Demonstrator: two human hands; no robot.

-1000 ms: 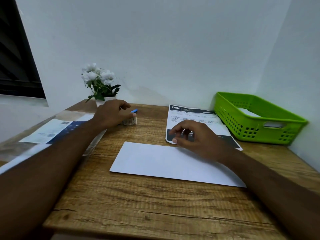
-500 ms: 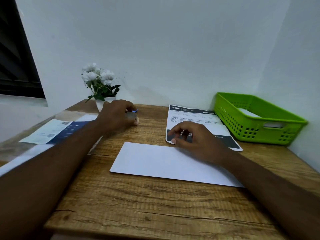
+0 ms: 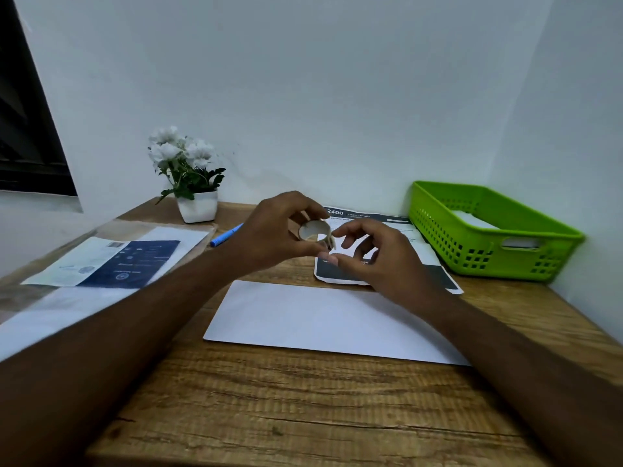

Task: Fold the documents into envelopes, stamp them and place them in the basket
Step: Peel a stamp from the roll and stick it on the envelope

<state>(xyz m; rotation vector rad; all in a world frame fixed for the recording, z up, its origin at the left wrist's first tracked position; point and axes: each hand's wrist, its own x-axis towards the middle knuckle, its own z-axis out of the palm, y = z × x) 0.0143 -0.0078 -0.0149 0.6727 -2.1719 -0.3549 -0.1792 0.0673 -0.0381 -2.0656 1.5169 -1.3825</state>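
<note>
The wooden table (image 3: 303,416) is a rough, grained plank top. Below both hands and under the right forearm lies a blank white envelope (image 3: 320,318), smooth, oblong and flat. Its long axis runs left to right, with the right end skewed slightly nearer the person.

Far to the left of the left hand (image 3: 273,234), a glossy clear sleeve (image 3: 188,251) covers a blue-and-white leaflet (image 3: 111,261). To the right of the right hand (image 3: 384,257) stands a lime-green plastic basket (image 3: 505,251), rectangular, with perforated walls and white paper (image 3: 472,219) inside. Directly beneath and behind the right hand is a printed document (image 3: 367,219), a white sheet with dark bands, its header pointing to the wall.

Beyond the left hand, white flowers (image 3: 182,153) sit in a square white pot (image 3: 199,207). Just left of that hand's wrist lies a blue pen (image 3: 224,236).

Raised between the hands is a small pale roll (image 3: 312,229), a ring with its hollow core facing the person and a loose strip hanging at its right. The left hand grips it between curled fingers above and the thumb below. The right hand's fingers are curled, with the forefinger and thumb on either side of the loose strip. Whether they actually pinch it cannot be told.
</note>
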